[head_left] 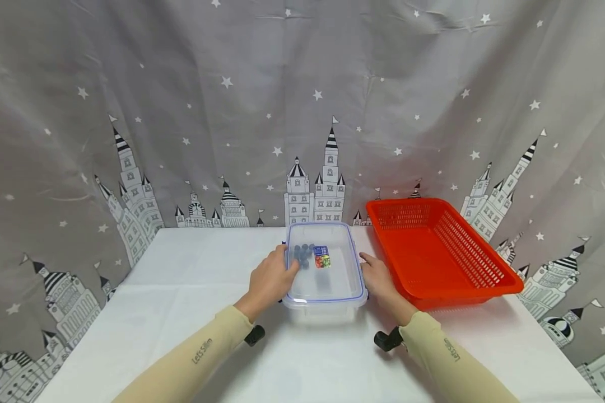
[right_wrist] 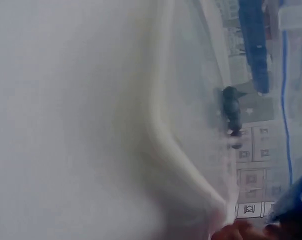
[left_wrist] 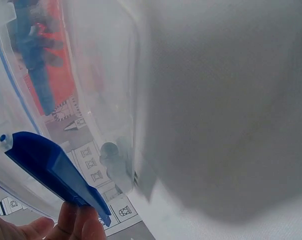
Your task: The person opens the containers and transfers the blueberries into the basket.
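Note:
A clear plastic food container (head_left: 327, 288) with a blue-lined lid stands on the table in front of me. Through its lid, several small dark round pieces (head_left: 303, 253) show at the left, next to a colourful label (head_left: 322, 257). My left hand (head_left: 273, 275) grips the container's left side, thumb over the lid's edge. Its fingertips (left_wrist: 81, 225) touch a blue side latch (left_wrist: 51, 167), which sticks outward. At the opposite side my right hand (head_left: 380, 278) holds the edge by another blue latch (right_wrist: 293, 200), fingers low beside it and partly hidden.
A red perforated plastic basket (head_left: 436, 252) stands right of the container, close beside my right hand. White cloth covers the table (head_left: 201, 268). Behind it hangs a grey curtain (head_left: 262, 112) printed with castles and stars. Black wrist devices (head_left: 254, 336) show below both hands.

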Demonstrator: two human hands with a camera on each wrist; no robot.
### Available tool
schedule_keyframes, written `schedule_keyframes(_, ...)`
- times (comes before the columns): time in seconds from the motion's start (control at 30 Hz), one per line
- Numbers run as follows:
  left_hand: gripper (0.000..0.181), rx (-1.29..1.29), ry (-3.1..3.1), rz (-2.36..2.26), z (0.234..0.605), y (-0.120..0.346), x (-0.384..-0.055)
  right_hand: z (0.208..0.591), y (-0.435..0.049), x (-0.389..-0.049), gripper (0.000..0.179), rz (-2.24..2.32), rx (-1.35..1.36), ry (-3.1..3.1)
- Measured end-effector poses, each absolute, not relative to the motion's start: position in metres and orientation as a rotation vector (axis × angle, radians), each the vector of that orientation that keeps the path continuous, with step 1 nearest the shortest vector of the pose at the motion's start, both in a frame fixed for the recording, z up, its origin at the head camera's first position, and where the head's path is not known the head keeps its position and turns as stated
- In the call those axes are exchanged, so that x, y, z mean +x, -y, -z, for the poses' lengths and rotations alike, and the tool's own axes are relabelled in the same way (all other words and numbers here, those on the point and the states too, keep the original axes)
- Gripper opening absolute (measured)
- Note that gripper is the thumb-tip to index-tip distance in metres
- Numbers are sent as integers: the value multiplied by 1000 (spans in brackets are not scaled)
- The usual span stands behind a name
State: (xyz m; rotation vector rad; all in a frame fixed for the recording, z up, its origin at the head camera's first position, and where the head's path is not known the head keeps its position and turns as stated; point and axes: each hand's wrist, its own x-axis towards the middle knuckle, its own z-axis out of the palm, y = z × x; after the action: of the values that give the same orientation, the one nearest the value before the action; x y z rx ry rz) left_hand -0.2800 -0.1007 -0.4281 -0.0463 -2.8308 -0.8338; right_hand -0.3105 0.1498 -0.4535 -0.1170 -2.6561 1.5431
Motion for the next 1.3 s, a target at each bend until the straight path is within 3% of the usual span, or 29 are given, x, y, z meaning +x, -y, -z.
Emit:
schedule_keyframes(0.43,51,-22,2840,748,428,103,-283,439,-139,-304,67,-1424,-103,2816)
schedule_keyframes(0.77,42,-91,2740,974,432,103,-283,435,-138,-303,64,-1296,-35,2814)
schedule_keyframes(1.3,44,-66,2693,1016,436,102,-285,437,-138,-305,61,-1345,-32,2764)
